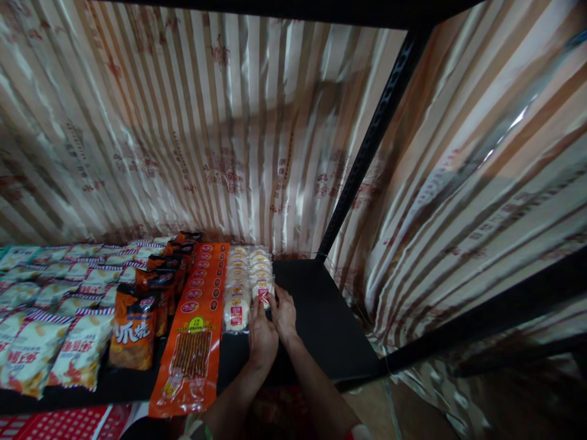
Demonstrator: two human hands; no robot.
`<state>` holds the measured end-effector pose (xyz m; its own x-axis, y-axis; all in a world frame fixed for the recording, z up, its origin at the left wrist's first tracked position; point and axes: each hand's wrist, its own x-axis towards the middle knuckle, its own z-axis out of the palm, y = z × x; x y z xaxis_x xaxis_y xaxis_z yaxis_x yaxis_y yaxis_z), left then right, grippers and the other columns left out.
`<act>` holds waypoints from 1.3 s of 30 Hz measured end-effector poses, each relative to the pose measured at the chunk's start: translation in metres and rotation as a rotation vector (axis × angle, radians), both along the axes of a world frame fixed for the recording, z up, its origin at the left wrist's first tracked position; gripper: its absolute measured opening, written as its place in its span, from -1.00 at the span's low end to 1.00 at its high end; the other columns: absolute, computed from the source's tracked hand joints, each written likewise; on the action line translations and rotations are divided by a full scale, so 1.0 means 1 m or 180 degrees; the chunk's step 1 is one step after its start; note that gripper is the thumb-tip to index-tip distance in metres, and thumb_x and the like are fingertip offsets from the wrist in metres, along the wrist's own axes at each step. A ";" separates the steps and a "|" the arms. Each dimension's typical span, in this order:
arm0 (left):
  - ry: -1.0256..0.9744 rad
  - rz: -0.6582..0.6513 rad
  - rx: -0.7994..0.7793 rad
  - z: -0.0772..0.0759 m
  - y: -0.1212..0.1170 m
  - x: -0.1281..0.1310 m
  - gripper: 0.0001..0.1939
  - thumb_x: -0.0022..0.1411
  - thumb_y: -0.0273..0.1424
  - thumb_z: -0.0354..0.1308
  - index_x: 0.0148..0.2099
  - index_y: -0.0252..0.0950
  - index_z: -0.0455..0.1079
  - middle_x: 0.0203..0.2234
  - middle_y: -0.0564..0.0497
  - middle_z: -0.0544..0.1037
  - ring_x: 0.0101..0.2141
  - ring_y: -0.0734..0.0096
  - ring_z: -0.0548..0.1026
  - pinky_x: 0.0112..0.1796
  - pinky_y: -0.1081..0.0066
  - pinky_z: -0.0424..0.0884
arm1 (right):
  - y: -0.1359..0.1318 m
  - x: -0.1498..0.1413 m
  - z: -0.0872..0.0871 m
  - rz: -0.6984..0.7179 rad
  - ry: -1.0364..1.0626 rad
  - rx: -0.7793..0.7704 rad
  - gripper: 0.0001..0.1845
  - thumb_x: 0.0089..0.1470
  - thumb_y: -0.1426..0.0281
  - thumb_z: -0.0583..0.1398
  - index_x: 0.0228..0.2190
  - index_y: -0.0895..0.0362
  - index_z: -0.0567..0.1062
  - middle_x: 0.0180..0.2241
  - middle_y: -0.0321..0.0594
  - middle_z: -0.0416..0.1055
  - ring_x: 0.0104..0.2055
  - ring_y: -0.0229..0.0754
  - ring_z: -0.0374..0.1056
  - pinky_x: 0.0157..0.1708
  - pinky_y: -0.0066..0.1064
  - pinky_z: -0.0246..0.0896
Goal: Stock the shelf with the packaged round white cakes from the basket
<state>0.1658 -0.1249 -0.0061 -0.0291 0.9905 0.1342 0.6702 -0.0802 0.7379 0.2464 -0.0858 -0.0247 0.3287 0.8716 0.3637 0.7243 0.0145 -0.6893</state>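
Two rows of clear-wrapped round white crackers with red labels lie on the black shelf (330,324). My left hand (262,339) touches the near end of the right row, its fingers on the front cracker packet (263,293). On that packet's right side rests my right hand (283,313), fingers bent against the wrapper. Between them the two hands hold the packet. The left row's front cracker packet (236,315) sits just left of my left hand. Beside it lies a long orange bag of brown sticks (191,342).
Orange-and-black snack bags (132,333) and many white snack bags (80,351) stand in rows at the left. A black metal post (367,146) rises at the back right corner. Striped sheeting (247,134) hangs behind. A red basket (68,423) shows below the shelf.
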 end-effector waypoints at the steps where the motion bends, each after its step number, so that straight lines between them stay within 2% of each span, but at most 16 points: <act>1: -0.0014 0.0010 -0.0010 0.001 0.000 0.000 -0.40 -0.01 -0.69 -0.15 0.13 -0.49 0.19 0.11 -0.23 0.24 0.13 0.23 0.17 0.13 0.26 0.11 | 0.000 0.000 0.001 -0.0006 -0.0019 -0.0026 -0.59 0.08 0.29 0.00 -0.11 0.19 0.44 -0.12 -0.07 0.42 -0.10 -0.11 0.30 -0.07 -0.30 0.18; 9: -0.0194 -0.0040 -0.0063 0.003 0.001 -0.001 -0.35 -0.03 -0.72 -0.16 0.16 -0.38 0.17 0.11 -0.13 0.27 0.16 0.26 0.13 0.15 0.23 0.05 | -0.001 -0.007 0.002 -0.0138 -0.0044 -0.0019 -0.58 0.10 0.28 -0.03 -0.14 0.19 0.46 -0.17 -0.06 0.44 -0.13 -0.11 0.31 -0.11 -0.32 0.19; 15: -0.0042 -0.0128 0.0014 0.002 -0.002 -0.002 -0.35 -0.02 -0.73 -0.17 0.17 -0.45 0.14 0.14 -0.21 0.20 0.15 0.23 0.14 0.14 0.21 0.08 | -0.002 -0.007 0.001 -0.0129 -0.0006 -0.0073 -0.57 0.09 0.26 -0.04 -0.12 0.20 0.44 -0.16 -0.06 0.43 -0.14 -0.10 0.29 -0.11 -0.32 0.19; 25: -0.0138 -0.0244 0.0043 -0.006 0.003 -0.003 -0.37 -0.03 -0.69 -0.14 0.15 -0.42 0.18 0.13 -0.15 0.24 0.14 0.30 0.16 0.14 0.29 0.09 | 0.000 -0.007 -0.003 -0.0153 0.0007 -0.0002 -0.55 0.08 0.22 -0.04 -0.13 0.19 0.44 -0.15 -0.04 0.42 -0.11 -0.08 0.28 -0.09 -0.28 0.17; 31: -0.0019 -0.0299 -0.0044 0.005 -0.003 -0.005 -0.43 0.02 -0.66 -0.14 0.13 -0.50 0.19 0.10 -0.20 0.27 0.13 0.27 0.18 0.13 0.30 0.10 | -0.006 -0.006 -0.006 -0.0291 0.0186 0.0151 -0.47 0.06 0.16 -0.04 -0.10 0.27 0.40 -0.09 0.06 0.36 -0.05 -0.03 0.23 -0.08 -0.22 0.16; 35: -0.0088 -0.0300 -0.0088 0.015 -0.014 -0.007 -0.52 0.06 -0.64 -0.15 0.03 -0.45 0.30 -0.05 -0.17 0.42 -0.01 0.31 0.34 0.04 0.35 0.23 | -0.019 -0.008 -0.004 -0.0294 0.0176 0.0158 -0.51 0.08 0.19 -0.05 -0.13 0.25 0.41 -0.12 0.04 0.39 -0.08 -0.05 0.25 -0.07 -0.21 0.16; 39: -0.0132 -0.0329 -0.0201 0.022 -0.032 -0.013 -0.61 0.09 -0.61 -0.14 -0.07 -0.42 0.35 -0.17 -0.14 0.47 -0.11 0.33 0.39 -0.05 0.39 0.29 | -0.039 -0.014 -0.001 -0.0195 0.0206 0.0172 -0.56 0.09 0.25 -0.08 -0.17 0.21 0.44 -0.16 -0.01 0.41 -0.09 -0.09 0.27 -0.05 -0.23 0.16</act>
<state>0.1524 -0.1573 0.0159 0.0695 0.9950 0.0721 0.6295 -0.0998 0.7705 0.2324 -0.1251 -0.0253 0.4051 0.8288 0.3859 0.6789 0.0100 -0.7341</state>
